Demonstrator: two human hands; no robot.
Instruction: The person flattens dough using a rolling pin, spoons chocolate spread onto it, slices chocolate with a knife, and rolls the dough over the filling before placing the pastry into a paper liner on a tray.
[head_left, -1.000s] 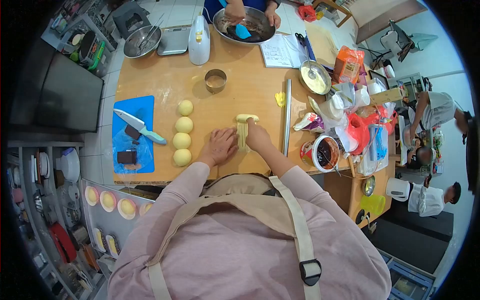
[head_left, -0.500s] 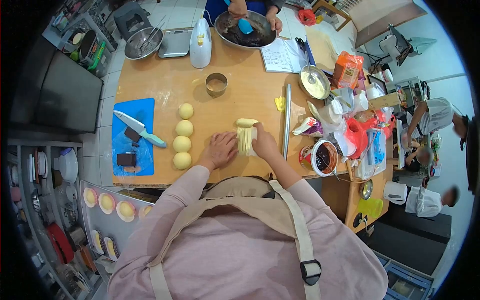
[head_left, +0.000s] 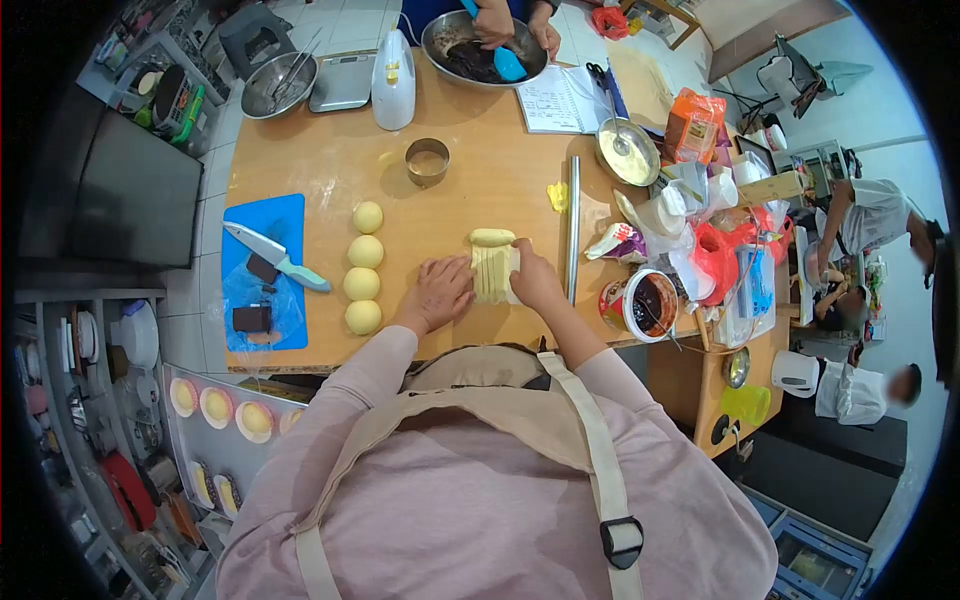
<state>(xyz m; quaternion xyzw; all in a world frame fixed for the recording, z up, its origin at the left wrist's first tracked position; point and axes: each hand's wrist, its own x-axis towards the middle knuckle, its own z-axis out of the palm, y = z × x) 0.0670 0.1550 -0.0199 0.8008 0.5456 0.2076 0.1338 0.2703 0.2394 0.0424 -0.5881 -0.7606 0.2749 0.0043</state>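
A flat piece of pale yellow dough (head_left: 490, 278), scored into lengthwise strips with a rolled-up far end, lies before me on the wooden table. My left hand (head_left: 440, 290) rests palm down at its left edge, fingers stretched out. On the other side, my right hand (head_left: 536, 278) is closed on a thin whitish scraper (head_left: 514, 258), which is mostly hidden by the fingers and stands at the dough's right edge. Several round dough balls (head_left: 364, 250) sit in a column to the left.
A knife (head_left: 262, 248) and dark blocks lie on a blue board (head_left: 290, 215) at left. A steel rod (head_left: 573, 230), a tub of dark filling (head_left: 645, 305) and a bowl of cream stand right. Ahead are a metal ring (head_left: 428, 162), a mixer (head_left: 394, 85) and a co-worker stirring a bowl (head_left: 435, 45).
The strip lines in the dough show more clearly, and my right hand has shifted slightly. Across the table, the co-worker's blue spatula has moved right in the bowl. The view has shifted a little.
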